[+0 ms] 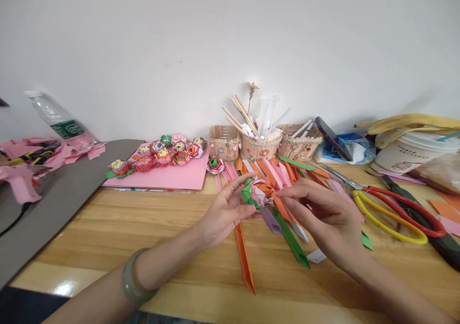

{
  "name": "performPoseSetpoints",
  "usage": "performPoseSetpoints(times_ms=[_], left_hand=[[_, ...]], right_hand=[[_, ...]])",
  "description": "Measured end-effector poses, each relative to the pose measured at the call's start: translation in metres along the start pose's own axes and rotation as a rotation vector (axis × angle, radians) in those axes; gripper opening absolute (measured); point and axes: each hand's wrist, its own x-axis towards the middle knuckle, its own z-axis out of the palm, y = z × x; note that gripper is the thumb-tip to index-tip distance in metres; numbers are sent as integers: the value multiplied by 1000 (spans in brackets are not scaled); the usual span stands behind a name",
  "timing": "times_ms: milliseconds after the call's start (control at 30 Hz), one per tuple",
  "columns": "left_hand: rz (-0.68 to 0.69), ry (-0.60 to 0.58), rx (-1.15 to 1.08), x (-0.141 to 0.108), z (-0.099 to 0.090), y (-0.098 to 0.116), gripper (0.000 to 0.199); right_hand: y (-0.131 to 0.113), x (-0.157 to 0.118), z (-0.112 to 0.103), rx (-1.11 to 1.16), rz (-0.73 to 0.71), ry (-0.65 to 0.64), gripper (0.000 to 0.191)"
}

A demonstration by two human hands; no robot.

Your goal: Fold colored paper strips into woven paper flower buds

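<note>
A folded paper flower in green, white, pink and orange rests between the thumb and fingers of my left hand. My right hand is at the flower's right side, thumb and forefinger brought close together in a pinch. Whatever lies between those fingertips is too small to make out. Beneath and behind both hands spread folded paper strips, among them a green strip and an orange strip. Another small paper flower sits just beyond my left hand.
Several finished paper flowers stand on pink paper. Decorated baskets line the wall, one with sticks. Red-and-yellow scissors lie right, near a lidded paper tub. Left are a pink glue gun and a plastic bottle.
</note>
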Motion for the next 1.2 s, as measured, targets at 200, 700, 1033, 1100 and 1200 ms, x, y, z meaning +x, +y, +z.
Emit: performPoseSetpoints(times_ms=[200,700,1033,1100,1200], left_hand=[[-8,-25,-4,-1,1,1,52],[91,55,73,-1,4,0,45],[167,39,198,3,-3,-6,45],[174,39,207,3,-3,-7,45],[175,42,230,2,-5,-8,46]], right_hand=[[0,2,2,-63,56,-77,13],[0,1,3,-138,56,-131,12],[1,3,4,-99,45,-202,10],[0,4,4,-65,96,-237,13],[-1,5,6,-51,158,-254,15]])
